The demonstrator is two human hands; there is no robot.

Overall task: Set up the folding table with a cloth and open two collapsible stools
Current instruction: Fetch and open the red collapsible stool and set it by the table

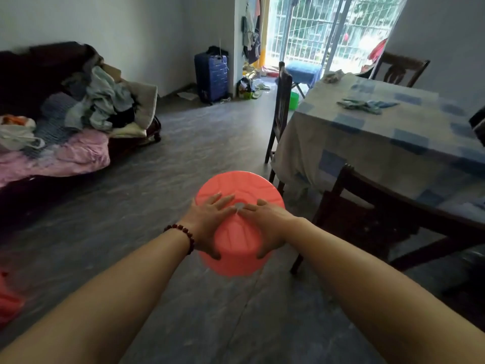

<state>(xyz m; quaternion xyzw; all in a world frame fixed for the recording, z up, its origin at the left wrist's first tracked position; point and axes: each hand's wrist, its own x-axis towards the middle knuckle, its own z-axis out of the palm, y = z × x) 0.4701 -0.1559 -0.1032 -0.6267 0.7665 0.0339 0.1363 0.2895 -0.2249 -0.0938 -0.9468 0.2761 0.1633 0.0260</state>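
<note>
Grey floor (183,143) fills the middle of my view, with a dark sofa (23,74) on the left buried under a heap of clothes (99,101) and a blue suitcase (211,74) standing against the far wall beside the barred balcony door (315,30). On the right stands the table (459,223), already draped in a blue-and-cream checked cloth (354,143), with a small crumpled rag (367,105) lying on top. I count 3 dark wooden chairs around it: 1 at the near side (367,214), 1 at the left side (282,101) and 1 at the far end (401,68). Centre frame, both arms reach out and hold 1 coral-pink stool (236,237) above the floor, just left of the near chair. It looks like a short drum, its round top tilted toward me. The left hand (210,219), with a bead bracelet (183,233) at the wrist, and the right hand (267,222) each lie spread on the top, fingertips nearly meeting at the centre cap, thumbs hooked round the side wall. A red-orange shape (8,298) sits cut off at the left edge; I cannot tell what it is.
</note>
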